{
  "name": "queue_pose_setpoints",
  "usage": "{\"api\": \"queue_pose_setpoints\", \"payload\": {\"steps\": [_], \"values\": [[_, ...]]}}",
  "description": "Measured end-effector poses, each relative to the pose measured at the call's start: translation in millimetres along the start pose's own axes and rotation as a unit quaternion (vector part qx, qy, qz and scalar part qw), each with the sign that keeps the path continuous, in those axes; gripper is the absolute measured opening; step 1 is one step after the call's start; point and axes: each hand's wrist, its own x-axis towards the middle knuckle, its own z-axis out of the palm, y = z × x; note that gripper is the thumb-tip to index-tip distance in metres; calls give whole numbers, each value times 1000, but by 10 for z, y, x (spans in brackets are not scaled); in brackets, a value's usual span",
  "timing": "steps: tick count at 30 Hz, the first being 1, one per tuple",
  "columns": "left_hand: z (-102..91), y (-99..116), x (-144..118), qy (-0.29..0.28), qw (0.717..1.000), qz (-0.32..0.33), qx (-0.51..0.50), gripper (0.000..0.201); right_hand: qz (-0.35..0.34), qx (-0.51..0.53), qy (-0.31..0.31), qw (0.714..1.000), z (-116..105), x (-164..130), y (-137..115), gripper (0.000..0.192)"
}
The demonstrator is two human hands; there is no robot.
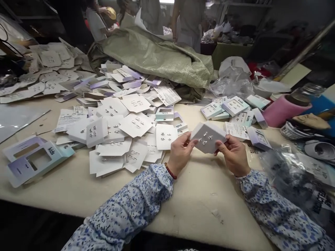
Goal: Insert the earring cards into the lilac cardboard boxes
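Note:
A white earring card [206,138] with several small silver earrings is held up over the table between my two hands. My left hand [180,153] pinches its left corner between thumb and fingers. On the opposite corner, my right hand [233,155] grips the card the same way. Left of my hands lies a loose pile of similar white cards [136,124] with silver earrings. Flat lilac and mint "kids" boxes [39,161] with cut-out windows rest at the far left. Filled "kids" boxes [235,106] are grouped beyond my right hand.
A green woven sack [157,52] lies across the back of the table, behind heaped boxes and cards [52,75]. At right are a pink cylinder [284,109], a tape roll [318,150] and clear plastic bags [285,174]. Other people [187,24] stand in the background.

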Motion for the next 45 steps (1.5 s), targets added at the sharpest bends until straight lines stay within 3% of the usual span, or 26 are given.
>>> {"api": "queue_pose_setpoints", "payload": {"steps": [4, 7, 8, 10, 12, 13, 17, 20, 22, 24, 27, 32, 36, 39, 42, 45], "values": [[28, 68, -56, -77, 995, -29, -53, 40, 15, 27, -28, 999, -52, 9, 105, 30], [35, 107, -62, -78, 997, -7, -6, 50, -29, -85, -1, 996, -84, 31, 102, 31], [31, 107, -54, -77, 997, -3, 12, 50, -73, -153, 34, 985, -86, 30, 89, 32], [17, 87, -31, -81, 996, -1, 38, 50, -179, -285, 95, 937, -75, 16, 54, 39], [5, 55, -14, -93, 994, 1, 52, 49, -250, -361, 96, 893, -57, -8, 26, 33], [1, 39, -11, -98, 994, -1, 51, 47, -255, -373, 75, 889, -49, -20, 20, 25], [5, 4, -22, -78, 995, -66, -24, 27, -127, -282, 11, 951, -35, -47, 44, 19], [22, 6, -34, -13, 990, -112, -82, 41, -50, -189, 34, 980, -19, -43, 75, 27], [41, 18, -42, 15, 989, -123, -77, 39, -53, -168, 87, 981, 5, -44, 84, 28], [66, 36, -53, 6, 991, -119, -58, 27, -64, -168, 120, 976, 34, -52, 86, 27], [99, 56, -68, -20, 995, -92, -41, 17, -55, -157, 109, 980, 67, -69, 86, 26], [94, 12, -54, 31, 992, -120, -15, 28, -47, -129, 125, 983, 75, -72, 104, 26], [80, -22, -36, -18, 985, -153, -80, 30, -45, -120, 115, 985, 70, -84, 133, 26], [77, 10, -34, -36, 986, -134, -89, 27, -36, -131, 106, 985, 67, -81, 138, 26], [80, 61, -43, -50, 989, -123, -67, 42, -14, -120, 88, 989, 69, -52, 124, 31], [100, 84, -52, -68, 977, -164, -116, 42, 2, -106, 78, 991, 69, -27, 112, 36]]}}
